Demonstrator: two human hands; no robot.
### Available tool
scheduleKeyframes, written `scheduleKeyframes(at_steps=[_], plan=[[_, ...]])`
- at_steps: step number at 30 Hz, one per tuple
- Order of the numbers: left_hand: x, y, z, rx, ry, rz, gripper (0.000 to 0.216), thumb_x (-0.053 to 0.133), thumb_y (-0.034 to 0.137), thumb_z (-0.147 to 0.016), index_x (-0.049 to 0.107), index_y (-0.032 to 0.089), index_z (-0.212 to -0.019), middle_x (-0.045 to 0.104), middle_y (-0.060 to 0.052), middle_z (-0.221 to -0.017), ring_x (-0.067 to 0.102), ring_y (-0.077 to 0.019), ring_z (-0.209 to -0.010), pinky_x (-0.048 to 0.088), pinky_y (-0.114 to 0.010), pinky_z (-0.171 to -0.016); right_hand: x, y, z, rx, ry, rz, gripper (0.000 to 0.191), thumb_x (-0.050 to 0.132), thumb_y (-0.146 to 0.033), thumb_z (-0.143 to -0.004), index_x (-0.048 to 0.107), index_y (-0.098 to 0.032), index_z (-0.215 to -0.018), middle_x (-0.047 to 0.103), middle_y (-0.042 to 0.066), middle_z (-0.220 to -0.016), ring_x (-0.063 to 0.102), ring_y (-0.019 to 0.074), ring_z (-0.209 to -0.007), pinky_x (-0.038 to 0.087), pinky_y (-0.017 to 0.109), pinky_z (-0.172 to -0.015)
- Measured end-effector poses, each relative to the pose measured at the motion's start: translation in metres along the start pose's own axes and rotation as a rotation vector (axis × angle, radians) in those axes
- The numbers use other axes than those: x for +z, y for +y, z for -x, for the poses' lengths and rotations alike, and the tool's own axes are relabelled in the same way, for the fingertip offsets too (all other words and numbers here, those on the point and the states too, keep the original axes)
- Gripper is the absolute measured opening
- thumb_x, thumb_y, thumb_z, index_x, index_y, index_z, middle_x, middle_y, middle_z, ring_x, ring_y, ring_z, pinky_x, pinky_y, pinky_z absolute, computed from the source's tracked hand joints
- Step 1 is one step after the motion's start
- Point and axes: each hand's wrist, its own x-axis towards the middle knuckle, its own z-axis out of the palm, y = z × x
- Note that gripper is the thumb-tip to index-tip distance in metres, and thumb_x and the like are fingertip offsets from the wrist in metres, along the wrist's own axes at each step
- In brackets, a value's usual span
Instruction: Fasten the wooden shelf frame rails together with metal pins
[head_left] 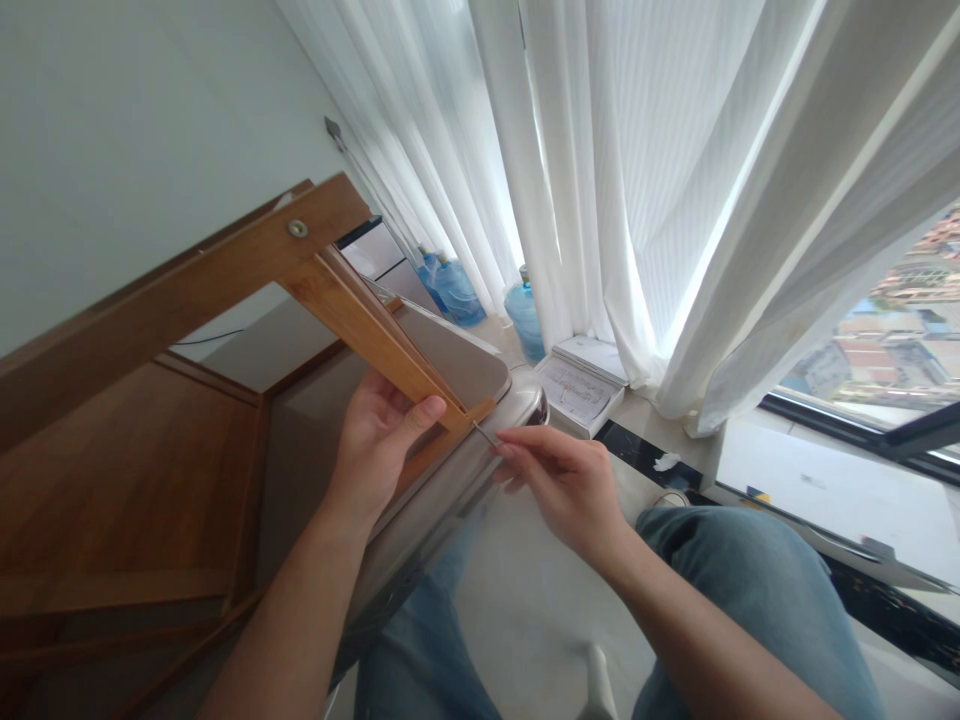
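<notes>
The left hand [375, 440] is wrapped around the lower part of a slanting wooden leg [375, 330], its thumb laid across the near face and pointing toward the leg's end. The other fingers of that hand go behind the wood (mostly hidden there, so their exact set cannot be told). The right hand [566, 485] pinches a thin metal rod [484, 433] between thumb and forefinger, with the remaining fingers curled loosely below. The rod's tip meets the lower end of the leg, close beside the left thumb — whether it sits inside a hole is too small to tell.

The leg's upper end meets a long wooden bar [187, 270], which carries a round metal fitting [298, 229] near its far end. Below the bar, at the left, is a broad wooden panel [127, 470] in the same warm brown. The leg's lower end is over the edge of a table [465, 355] with a grey top and a pale, glossy rim.

Beyond the table, 3 blue water bottles stand by the white curtains [585, 180] — 2 close together and 1 apart, nearer the open white box [615, 405]. A printed sheet [574, 390] shows in the box. To the right, a white panel [825, 490] lies below the window, through which buildings [877, 330] are visible. The person's knees, in blue jeans [750, 600], show at the bottom.
</notes>
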Motion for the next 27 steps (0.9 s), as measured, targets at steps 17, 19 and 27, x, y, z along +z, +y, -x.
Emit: scheduleKeyframes(at_steps=[17, 19, 27], plan=[[0.0, 0.001, 0.0, -0.013, -0.017, 0.034, 0.04, 0.083, 0.03, -0.082, 0.064, 0.02, -0.116, 0.07, -0.009, -0.127, 0.066, -0.0247, -0.121, 0.051, -0.039, -0.109, -0.016, 0.017, -0.002, -0.621, 0.006, 0.595, 0.027, 0.07, -0.02, -0.095, 0.071, -0.021, -0.122, 0.081, 0.006, -0.096, 0.077, 0.0168, -0.079, 0.062, 0.025, -0.067], [0.001, 0.001, 0.0, -0.01, -0.012, 0.024, 0.04, 0.083, 0.031, -0.081, 0.064, 0.02, -0.115, 0.07, -0.009, -0.127, 0.066, -0.0249, -0.121, 0.051, -0.039, -0.108, -0.013, 0.017, -0.001, -0.552, 0.016, 0.549, 0.021, 0.071, -0.021, -0.095, 0.074, -0.021, -0.116, 0.08, 0.005, -0.093, 0.076, 0.016, -0.076, 0.061, 0.024, -0.066], [0.001, 0.003, 0.0, -0.01, -0.014, 0.023, 0.043, 0.083, 0.031, -0.081, 0.064, 0.021, -0.118, 0.07, -0.009, -0.127, 0.067, -0.0256, -0.12, 0.052, -0.04, -0.108, -0.002, 0.006, 0.001, -0.132, 0.009, 0.294, 0.014, 0.071, -0.029, -0.094, 0.08, -0.022, -0.084, 0.077, 0.002, -0.071, 0.071, 0.0155, -0.06, 0.054, 0.025, -0.056]])
